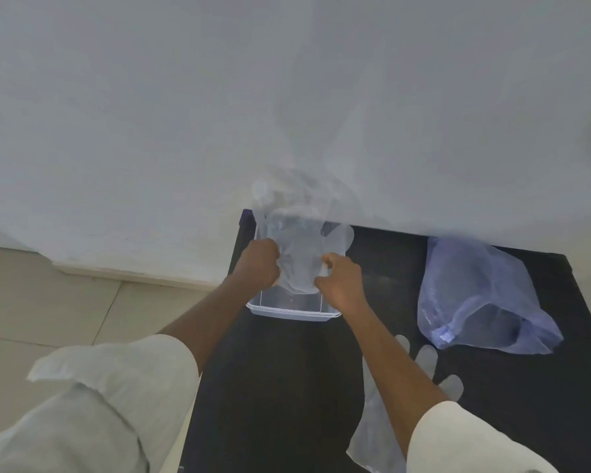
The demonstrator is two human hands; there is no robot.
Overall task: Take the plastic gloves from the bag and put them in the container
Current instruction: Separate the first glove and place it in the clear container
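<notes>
Pale fabric sleeves frame the bottom of our view, with both bare forearms reaching forward over a black table. Nearest us, one loose clear plastic glove lies flat on the tabletop, partly under our right forearm, its fingers spread toward the right. Farther right sits the bluish translucent bag, crumpled, its mouth turned toward us. Ahead, our left hand and right hand are both closed in fists, each gripping a side of a bunch of clear plastic gloves. We hold that bunch over the open clear plastic container, which stands at the table's far left part; the bunch hides most of the inside. Beyond it rises a plain white wall, with beige floor tiles at left.
</notes>
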